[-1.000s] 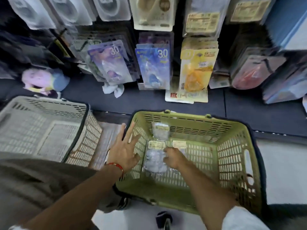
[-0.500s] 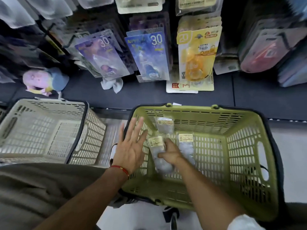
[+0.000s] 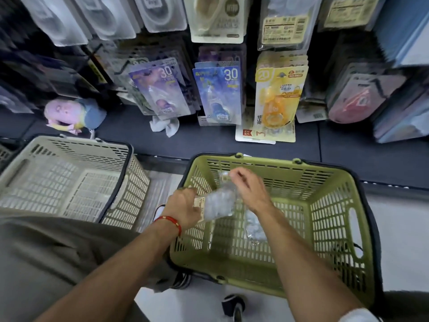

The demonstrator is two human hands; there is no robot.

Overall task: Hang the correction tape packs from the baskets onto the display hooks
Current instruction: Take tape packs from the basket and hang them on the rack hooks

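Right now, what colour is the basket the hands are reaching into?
Green basket, with a dark rim; the head view, the only one, shows it.

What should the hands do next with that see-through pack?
Probably lift the clear pack out of the green basket toward the display hooks. The left hand already grips its label end, the right hand is beside it, and more packs wait below.

A dark navy shelf base is running across under the hanging display, carrying a pink and blue plush toy at its left, a crumpled white cloth further right, and a flat white and yellow card pack lying near the middle.

On the pale floor are sitting a beige slotted plastic basket at left and a green slotted plastic basket just beside it.
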